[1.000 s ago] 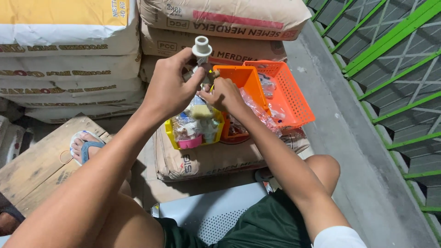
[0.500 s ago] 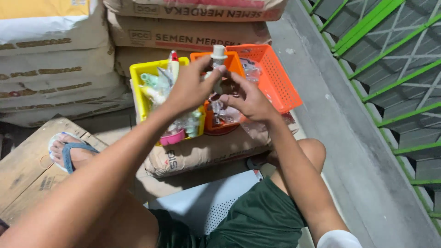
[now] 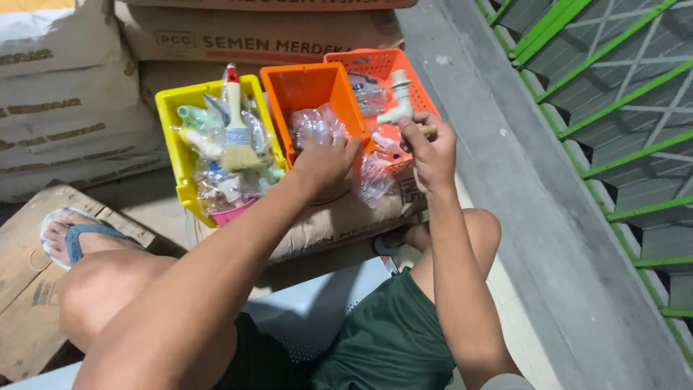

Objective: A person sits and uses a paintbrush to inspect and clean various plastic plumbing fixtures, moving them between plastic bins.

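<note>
Right hand (image 3: 431, 150) clamped on a small white plastic tap fitting (image 3: 399, 101), held upright above the orange perforated plastic basket (image 3: 413, 85); fingers (image 3: 413, 134) wrapped round the fitting's lower end, thumb side toward the baskets. Fitting is off the basket contents, raised in the air, w/ a short side spout pointing left.

Left hand (image 3: 323, 160) reaches into the solid orange plastic bin (image 3: 303, 90), fingers curled down on the clear plastic bags (image 3: 316, 124) inside; cannot tell if it is gripping a bag or only resting on them.

Yellow plastic bin (image 3: 170, 115) stands just beside the orange bin, on its left, touching or nearly so. It holds a paintbrush w/ pale wooden handle and red tip (image 3: 234, 126), bristles down, plus more bagged small parts.

All 3 containers sit on a brown paper cement sack (image 3: 339, 220) laid flat; further sacks stacked behind.

Person seated, green shorts (image 3: 393, 339), knees either side; left foot in a blue flip-flop sandal (image 3: 72, 235) on a wooden pallet (image 3: 22, 303). Green metal railing (image 3: 613, 94) at right, beyond a grey concrete ledge
</note>
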